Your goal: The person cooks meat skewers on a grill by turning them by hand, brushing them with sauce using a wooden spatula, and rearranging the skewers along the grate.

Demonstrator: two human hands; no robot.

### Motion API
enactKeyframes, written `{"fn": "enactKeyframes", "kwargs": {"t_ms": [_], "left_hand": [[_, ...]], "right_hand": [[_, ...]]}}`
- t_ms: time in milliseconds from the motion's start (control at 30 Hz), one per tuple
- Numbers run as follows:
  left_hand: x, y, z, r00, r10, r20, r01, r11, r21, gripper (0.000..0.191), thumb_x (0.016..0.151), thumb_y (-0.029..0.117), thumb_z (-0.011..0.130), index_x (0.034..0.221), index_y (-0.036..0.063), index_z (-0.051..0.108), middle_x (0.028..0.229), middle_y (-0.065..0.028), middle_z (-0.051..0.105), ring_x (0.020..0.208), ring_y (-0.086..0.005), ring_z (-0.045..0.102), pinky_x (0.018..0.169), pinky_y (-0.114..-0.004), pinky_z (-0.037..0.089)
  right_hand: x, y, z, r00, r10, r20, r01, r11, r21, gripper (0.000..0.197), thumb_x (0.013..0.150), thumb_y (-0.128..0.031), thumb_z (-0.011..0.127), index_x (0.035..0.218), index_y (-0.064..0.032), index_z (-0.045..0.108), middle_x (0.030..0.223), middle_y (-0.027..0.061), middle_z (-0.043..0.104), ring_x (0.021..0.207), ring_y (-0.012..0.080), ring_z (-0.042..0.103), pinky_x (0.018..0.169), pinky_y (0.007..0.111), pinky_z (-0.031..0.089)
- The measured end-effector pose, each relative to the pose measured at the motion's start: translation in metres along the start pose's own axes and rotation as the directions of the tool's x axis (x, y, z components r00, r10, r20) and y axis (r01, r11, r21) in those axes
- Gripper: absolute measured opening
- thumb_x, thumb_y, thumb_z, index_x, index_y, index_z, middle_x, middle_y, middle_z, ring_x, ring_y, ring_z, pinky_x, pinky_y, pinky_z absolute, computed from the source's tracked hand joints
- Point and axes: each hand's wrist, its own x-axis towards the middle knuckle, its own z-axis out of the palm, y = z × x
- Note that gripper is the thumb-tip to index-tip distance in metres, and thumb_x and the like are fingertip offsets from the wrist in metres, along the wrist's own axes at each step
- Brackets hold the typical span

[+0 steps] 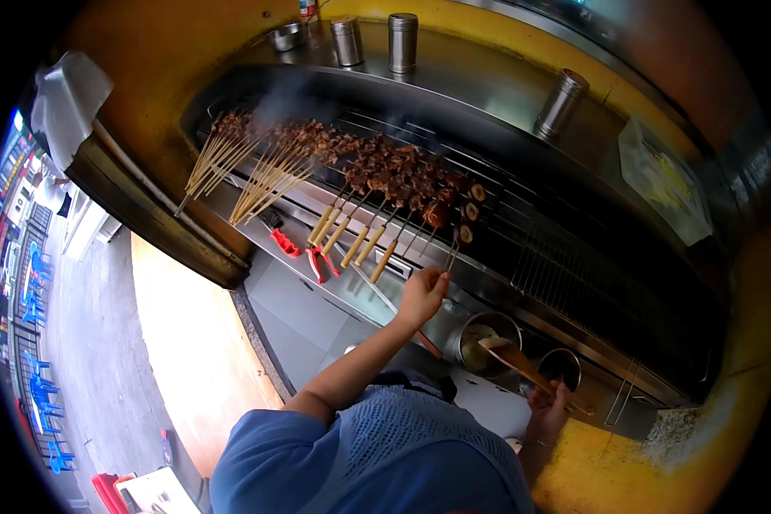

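Note:
My left hand [427,292] pinches the lower end of a thin metal skewer at the grill's front edge. Round pale-centred slices [466,232], possibly a vegetable, are threaded on that skewer. In my right hand [549,408] is a wooden basting brush [520,365], its pale head over a steel pot [515,324] of cloudy sauce. Beside my left hand, meat skewers [389,170] with wooden handles lie across the charcoal grill [482,260]. Farther left, bunches of meat on bamboo sticks [266,186] fan out, with smoke rising over them.
Steel shakers [403,44] stand on the back ledge, near a plastic tub [665,180]. A wire grate [552,276] covers the grill's right part. Red-handled pliers [315,263], a red-handled wire brush [285,243] and a metal rod [372,286] lie on the front shelf. A smaller pot [568,363] sits right.

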Motion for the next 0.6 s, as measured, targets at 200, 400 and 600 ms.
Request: {"fn": "enactKeyframes", "kwargs": {"t_ms": [200, 400, 600], "left_hand": [[-0.007, 0.003, -0.012, 0.856, 0.448, -0.259, -0.305, 0.840, 0.448, 0.015, 0.080, 0.012, 0.052, 0.088, 0.0002, 0.058, 0.060, -0.0163, 0.055, 0.052, -0.0270, 0.055, 0.050, -0.033, 0.042], [-0.003, -0.007, -0.012, 0.833, 0.490, -0.257, -0.340, 0.820, 0.459, 0.016, 0.081, 0.012, 0.052, 0.089, 0.0003, 0.058, 0.057, -0.0145, 0.054, 0.048, -0.0217, 0.053, 0.048, -0.030, 0.042], [0.000, 0.004, -0.012, 0.998, 0.004, -0.056, 0.000, 0.997, 0.074, 0.020, 0.084, 0.017, 0.048, 0.092, 0.0004, 0.056, 0.059, -0.0044, 0.053, 0.046, -0.0101, 0.048, 0.043, -0.023, 0.039]], "right_hand": [[-0.004, 0.022, 0.005, 0.997, 0.056, 0.052, -0.054, 0.998, -0.025, 0.020, 0.083, -0.021, 0.051, 0.095, -0.0045, 0.049, 0.077, 0.0103, 0.059, 0.060, 0.0192, 0.061, 0.047, 0.027, 0.050], [-0.005, 0.031, 0.012, 0.995, 0.081, 0.059, -0.077, 0.995, -0.060, 0.018, 0.083, -0.019, 0.051, 0.094, -0.0051, 0.049, 0.078, 0.0096, 0.058, 0.061, 0.0191, 0.061, 0.049, 0.027, 0.051], [-0.002, 0.035, 0.019, 0.989, 0.091, 0.115, -0.075, 0.988, -0.133, 0.020, 0.083, -0.021, 0.053, 0.096, -0.0063, 0.049, 0.082, 0.0087, 0.057, 0.067, 0.0190, 0.061, 0.052, 0.027, 0.051]]}}
